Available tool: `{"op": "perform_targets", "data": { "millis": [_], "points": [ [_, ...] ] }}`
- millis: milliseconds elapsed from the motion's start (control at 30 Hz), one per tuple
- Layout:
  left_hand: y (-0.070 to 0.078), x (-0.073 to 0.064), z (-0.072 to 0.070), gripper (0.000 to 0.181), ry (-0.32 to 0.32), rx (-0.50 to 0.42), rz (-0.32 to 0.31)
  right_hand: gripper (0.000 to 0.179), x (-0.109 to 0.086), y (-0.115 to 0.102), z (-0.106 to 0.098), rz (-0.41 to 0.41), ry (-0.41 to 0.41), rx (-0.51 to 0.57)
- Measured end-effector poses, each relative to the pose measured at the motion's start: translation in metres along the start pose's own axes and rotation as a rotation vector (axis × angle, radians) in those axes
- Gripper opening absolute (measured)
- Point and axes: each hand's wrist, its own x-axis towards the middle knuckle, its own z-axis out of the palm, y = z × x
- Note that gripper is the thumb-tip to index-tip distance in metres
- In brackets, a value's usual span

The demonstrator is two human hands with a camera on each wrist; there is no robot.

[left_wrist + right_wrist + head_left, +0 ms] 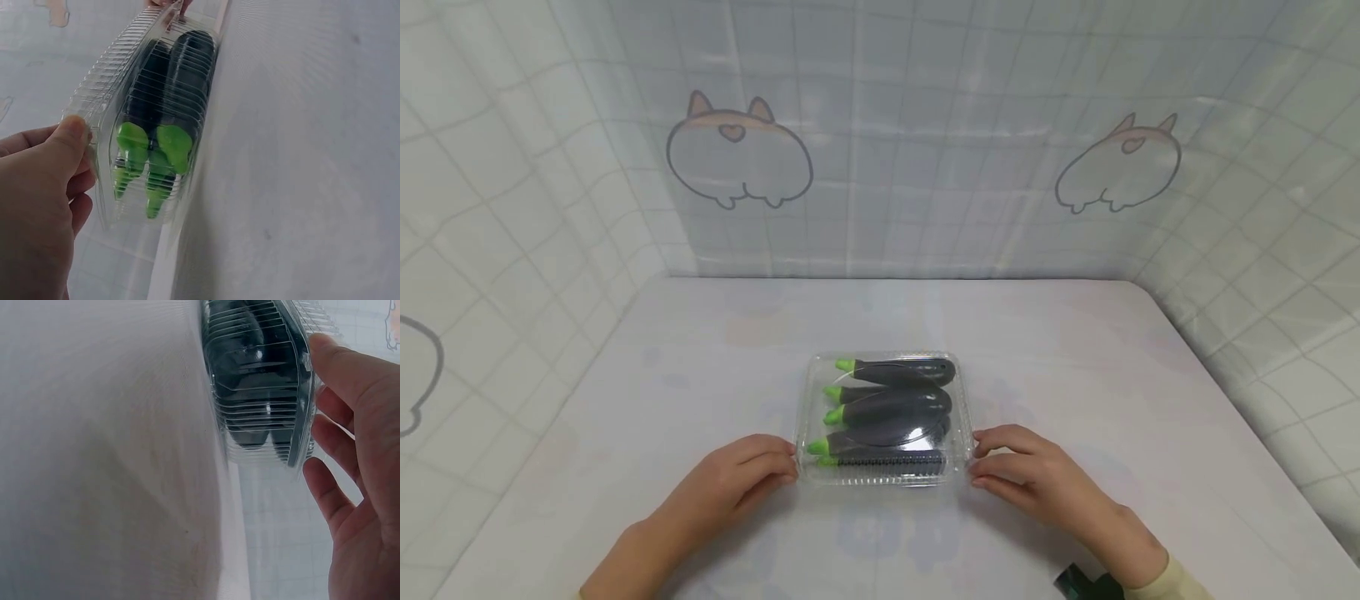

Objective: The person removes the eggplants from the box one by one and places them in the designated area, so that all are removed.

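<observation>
A clear plastic clamshell container (805, 417), its lid down, lies flat on the table. Inside are several dark eggplants (895, 406) with bright green stems, which point to the left. My left hand (737, 479) pinches the rim at the container's left front corner; in the left wrist view the thumb (73, 128) presses on the rim with fingers behind it. On the opposite side, my right hand (1037, 475) pinches the right rim near the front corner. The right wrist view shows one fingertip (322, 347) against that rim and the lowest finger standing apart from it.
A pale, faintly patterned cloth covers the table (700, 358). Behind it and at both sides hang white grid-pattern curtains (925, 167) with cartoon animal drawings. By the right wrist, at the front edge, lies a dark green object (1086, 583), partly hidden by the arm.
</observation>
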Motion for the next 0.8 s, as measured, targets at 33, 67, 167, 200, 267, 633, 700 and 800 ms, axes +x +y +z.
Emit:
{"op": "perform_targets", "data": {
  "millis": [33, 67, 167, 200, 267, 633, 700, 800],
  "points": [
    [0.0, 0.0, 0.0, 0.022, -0.003, -0.009, -0.013, 0.015, 0.0, 0.0, 0.0, -0.002, 0.003, -0.001],
    [0.0, 0.001, 0.0, 0.022, -0.007, -0.016, -0.026, 0.014, 0.001, 0.0, 0.0, -0.005, 0.007, 0.0],
    [-0.001, 0.002, 0.001, 0.02, -0.013, -0.034, -0.044, 0.014, 0.001, 0.001, 0.0, -0.011, 0.015, 0.003],
    [-0.001, 0.002, 0.001, 0.019, -0.016, -0.037, -0.048, 0.014, 0.001, 0.001, 0.001, -0.013, 0.015, 0.004],
    [-0.001, 0.002, 0.001, 0.018, -0.023, -0.049, -0.052, 0.014, 0.001, 0.001, 0.0, -0.016, 0.014, 0.005],
    [0.0, 0.005, -0.009, 0.011, 0.003, -0.126, 0.042, 0.016, 0.004, -0.003, -0.003, -0.016, 0.009, -0.028],
    [0.001, 0.008, -0.01, 0.011, 0.019, -0.13, 0.055, 0.017, 0.006, -0.005, -0.004, -0.01, 0.028, -0.017],
    [0.0, 0.013, -0.013, 0.012, 0.037, -0.128, 0.058, 0.017, 0.009, -0.007, -0.009, -0.004, 0.059, 0.001]
  ]
}}
